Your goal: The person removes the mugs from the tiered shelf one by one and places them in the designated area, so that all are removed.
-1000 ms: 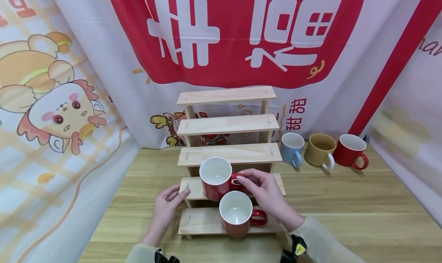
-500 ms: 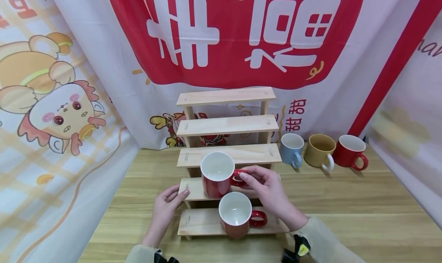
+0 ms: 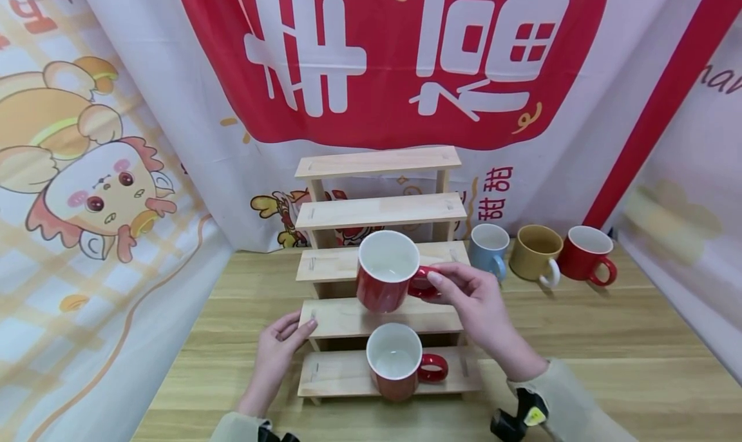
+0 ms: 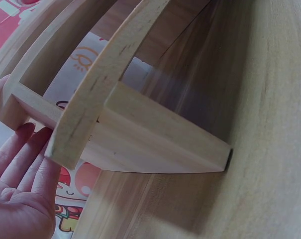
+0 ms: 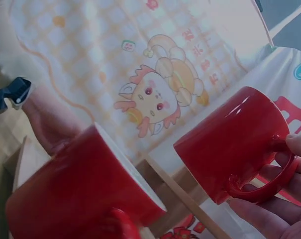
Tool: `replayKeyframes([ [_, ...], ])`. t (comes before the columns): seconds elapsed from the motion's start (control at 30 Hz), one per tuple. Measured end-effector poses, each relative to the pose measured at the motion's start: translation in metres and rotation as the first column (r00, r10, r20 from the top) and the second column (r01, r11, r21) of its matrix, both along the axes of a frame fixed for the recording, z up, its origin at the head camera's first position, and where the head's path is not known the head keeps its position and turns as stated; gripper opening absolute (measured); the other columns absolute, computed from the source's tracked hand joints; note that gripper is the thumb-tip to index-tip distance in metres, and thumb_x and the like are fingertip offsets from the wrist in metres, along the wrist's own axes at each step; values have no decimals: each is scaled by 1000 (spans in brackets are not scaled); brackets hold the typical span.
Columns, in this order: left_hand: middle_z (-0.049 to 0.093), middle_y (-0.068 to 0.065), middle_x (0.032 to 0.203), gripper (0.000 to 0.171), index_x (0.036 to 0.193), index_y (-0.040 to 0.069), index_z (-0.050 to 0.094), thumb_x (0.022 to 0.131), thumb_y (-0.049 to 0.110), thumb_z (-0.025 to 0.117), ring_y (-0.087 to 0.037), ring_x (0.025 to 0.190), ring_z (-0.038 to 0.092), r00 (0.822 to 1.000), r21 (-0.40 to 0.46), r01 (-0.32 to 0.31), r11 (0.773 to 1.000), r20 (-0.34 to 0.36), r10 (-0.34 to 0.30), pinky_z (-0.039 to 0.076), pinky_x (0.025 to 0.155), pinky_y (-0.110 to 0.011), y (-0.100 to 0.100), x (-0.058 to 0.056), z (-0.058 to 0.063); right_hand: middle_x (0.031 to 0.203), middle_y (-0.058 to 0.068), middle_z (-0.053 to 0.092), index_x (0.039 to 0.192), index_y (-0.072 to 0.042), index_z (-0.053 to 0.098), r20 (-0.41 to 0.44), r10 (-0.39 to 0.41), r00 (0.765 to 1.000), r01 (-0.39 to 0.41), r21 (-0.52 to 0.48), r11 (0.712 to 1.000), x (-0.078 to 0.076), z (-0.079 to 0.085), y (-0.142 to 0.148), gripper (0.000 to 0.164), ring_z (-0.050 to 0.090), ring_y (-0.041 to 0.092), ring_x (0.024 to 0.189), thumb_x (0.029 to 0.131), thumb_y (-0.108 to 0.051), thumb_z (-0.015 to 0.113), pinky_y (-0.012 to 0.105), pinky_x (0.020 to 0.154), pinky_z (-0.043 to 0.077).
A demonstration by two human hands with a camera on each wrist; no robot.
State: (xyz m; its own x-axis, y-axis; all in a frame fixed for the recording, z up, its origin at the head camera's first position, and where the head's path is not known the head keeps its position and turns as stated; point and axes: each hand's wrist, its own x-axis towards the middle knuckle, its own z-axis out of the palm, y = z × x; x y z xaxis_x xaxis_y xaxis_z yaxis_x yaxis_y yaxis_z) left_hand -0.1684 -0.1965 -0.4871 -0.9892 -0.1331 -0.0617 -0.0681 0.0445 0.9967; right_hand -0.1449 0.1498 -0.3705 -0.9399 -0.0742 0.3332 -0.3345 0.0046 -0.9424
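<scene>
My right hand (image 3: 485, 307) pinches the handle of a red mug (image 3: 379, 292) with a white inside, upright over the second and third steps of a tiered wooden shelf (image 3: 333, 316). In the right wrist view, thumb and fingers close round that handle, and the mug (image 5: 235, 144) shows its plain red side. Another red mug (image 3: 393, 379) stands on the lowest step, its handle to the right. At the shelf's left end my left hand (image 3: 275, 352) grips the second step, thumb on top; in the left wrist view its fingers (image 4: 28, 164) reach under the board.
To the right of the shelf, a light blue mug (image 3: 489, 245), a tan mug with a white handle (image 3: 534, 254) and a red mug (image 3: 584, 254) stand in a row on the wooden table (image 3: 597, 345). Printed cloth (image 3: 324, 129) hangs behind and along both sides.
My right hand has lifted the red mug off the second step and carried it up and to the right. My left hand keeps its place on the shelf.
</scene>
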Motion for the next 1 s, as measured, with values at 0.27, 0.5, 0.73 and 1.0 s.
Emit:
replayKeyframes([
  [0.27, 68, -22, 123, 53, 129, -4, 63, 87, 20, 84, -15, 101, 70, 1000, -12, -9, 1000, -2, 9, 57, 89, -27, 0, 0, -1, 110, 22, 71, 118, 8, 67, -16, -81, 997, 82, 44, 996, -2, 10, 23, 27, 74, 23, 92, 102, -14, 64, 39, 78, 62],
  [0.5, 68, -22, 124, 54, 130, -4, 62, 87, 21, 84, -14, 102, 70, 1000, -3, -3, 1000, 0, 3, 57, 90, -26, -1, -1, -1, 113, 21, 71, 122, 6, 67, -17, -151, 988, 152, 73, 986, 2, 16, 39, 32, 74, 19, 94, 103, -19, 65, 34, 79, 61],
  [0.73, 67, -21, 125, 55, 131, -3, 62, 87, 22, 84, -13, 103, 70, 1000, -5, -2, 1000, 3, 2, 56, 90, -26, -1, 0, -1, 116, 18, 71, 127, 4, 66, -12, -223, 975, 222, 124, 967, 5, 17, 57, 37, 73, 15, 94, 102, -24, 65, 32, 79, 60],
  [1.0, 67, -20, 127, 57, 131, -2, 62, 86, 24, 85, -13, 103, 70, 1000, -15, -4, 1000, 6, 4, 56, 91, -25, -1, -1, -1, 115, 1, 73, 130, -2, 66, -10, -312, 950, 308, 178, 935, 8, 18, 78, 39, 72, 10, 97, 101, -28, 66, 29, 78, 59],
])
